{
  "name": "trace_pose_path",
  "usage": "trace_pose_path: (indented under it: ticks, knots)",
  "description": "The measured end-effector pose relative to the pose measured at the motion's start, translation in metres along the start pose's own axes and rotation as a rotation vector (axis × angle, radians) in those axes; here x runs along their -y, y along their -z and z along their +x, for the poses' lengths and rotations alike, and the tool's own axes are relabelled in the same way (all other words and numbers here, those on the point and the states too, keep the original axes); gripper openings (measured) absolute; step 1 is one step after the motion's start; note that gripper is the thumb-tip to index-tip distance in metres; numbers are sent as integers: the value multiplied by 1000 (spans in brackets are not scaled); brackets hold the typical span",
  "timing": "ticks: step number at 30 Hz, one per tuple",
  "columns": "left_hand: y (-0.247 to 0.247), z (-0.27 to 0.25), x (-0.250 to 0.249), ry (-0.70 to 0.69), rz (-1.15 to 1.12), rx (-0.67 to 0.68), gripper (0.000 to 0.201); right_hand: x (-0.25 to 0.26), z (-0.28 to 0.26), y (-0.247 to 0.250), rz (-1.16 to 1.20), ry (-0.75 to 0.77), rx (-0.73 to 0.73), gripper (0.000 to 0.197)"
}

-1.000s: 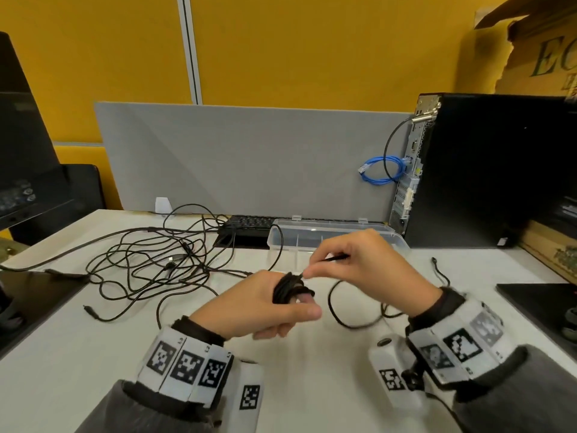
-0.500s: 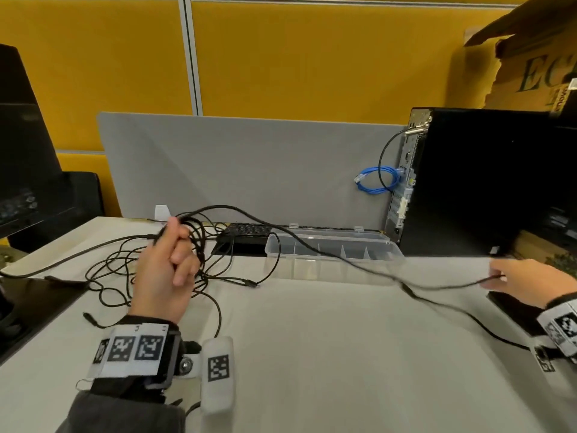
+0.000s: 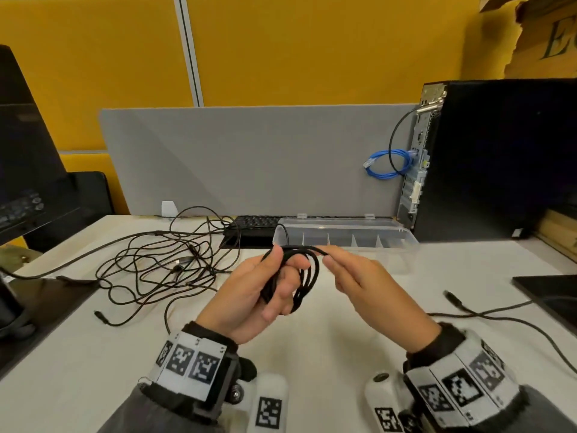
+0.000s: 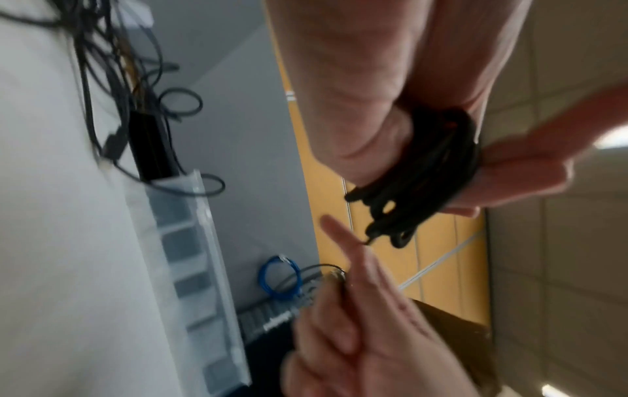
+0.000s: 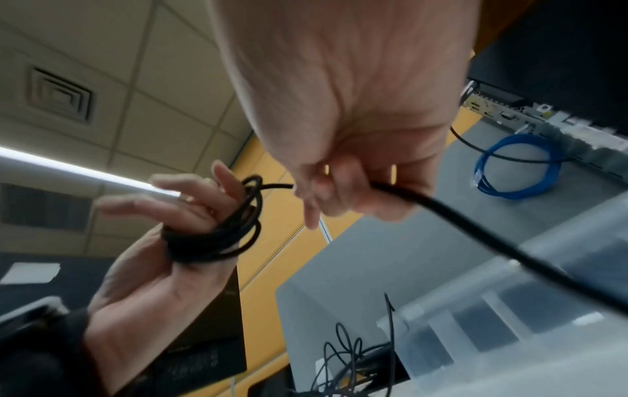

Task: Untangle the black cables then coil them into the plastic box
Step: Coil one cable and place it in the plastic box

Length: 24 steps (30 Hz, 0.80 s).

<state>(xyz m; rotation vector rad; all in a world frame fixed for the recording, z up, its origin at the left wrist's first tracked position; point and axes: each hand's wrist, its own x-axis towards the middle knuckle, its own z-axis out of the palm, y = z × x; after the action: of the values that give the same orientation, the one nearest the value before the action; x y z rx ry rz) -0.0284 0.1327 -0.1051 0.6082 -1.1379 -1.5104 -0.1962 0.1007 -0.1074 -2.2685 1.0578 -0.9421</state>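
bench (image 3: 312,354): white, tangled cables (image 3: 162,264) at left
left hand (image 3: 256,295): coil (image 3: 299,276) wrapped round fingers
right hand (image 3: 365,285): fingers pinching cable end (image 3: 315,250)

A big yellow wall (image 3: 312,45) fills the back, at 12 o'clock, with a thin grey strip (image 3: 187,48) running down it. In front of the wall stands a flat grey screen panel (image 3: 249,157) along the far edge of the white surface (image 3: 327,339). At 2 o'clock a tall black computer box (image 3: 499,157) stands on the surface, with a coiled blue wire (image 3: 387,164) hanging at its back. Torn brown cardboard (image 3: 546,35) shows above it. At 9 o'clock is a dark monitor (image 3: 25,145). Overhead are pale square ceiling tiles (image 5: 102,48), a square air vent (image 5: 59,94) and a long bright light strip (image 5: 68,166).
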Motion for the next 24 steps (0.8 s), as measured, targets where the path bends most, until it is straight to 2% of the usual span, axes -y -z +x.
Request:
trace_pose_path:
  ticks: [2, 6, 8, 9, 10, 12, 14, 16, 18, 19, 20, 22, 24]
  knots:
    - [-4, 0, 1, -36, -113, 8, 35, 2, -4, -4, 12, -22, 153, 21]
    - [1, 10, 2, -171, -230, -117, 41, 13, -14, -10, -2, -54, 535, 28]
    - [6, 12, 1, -192, -147, -191, 41, 18, -19, -11, 6, -44, 666, 33]
    - [9, 14, 3, -168, -25, -240, 41, 20, -22, -11, 12, -14, 680, 31]
    - [11, 13, 4, -124, 141, -274, 43, 21, -23, -11, 19, 33, 643, 28]
    - [14, 10, 5, 45, 429, -232, 51, 19, -22, -6, 35, 129, 406, 20]
    - [12, 5, 5, 243, 589, 3, 59, 11, -18, 4, 73, 189, 65, 12]
    - [5, -1, 5, 311, 596, 238, 46, 1, -15, 15, 86, 189, -195, 5]
    - [-2, -5, 4, 298, 414, 368, 38, -10, -12, 17, -4, 121, -289, 11]
    - [-4, -5, 4, 270, 288, 374, 38, -15, -11, 15, -26, 70, -228, 15]
    - [-8, -5, 4, 224, 162, 319, 40, -18, -11, 14, -21, 15, -101, 16]
    - [-13, -1, 1, 107, -101, 95, 39, -18, -12, 9, -43, -52, 218, 20]
    - [-10, 5, -2, -80, -194, -73, 41, -12, -16, 4, -63, -81, 482, 24]
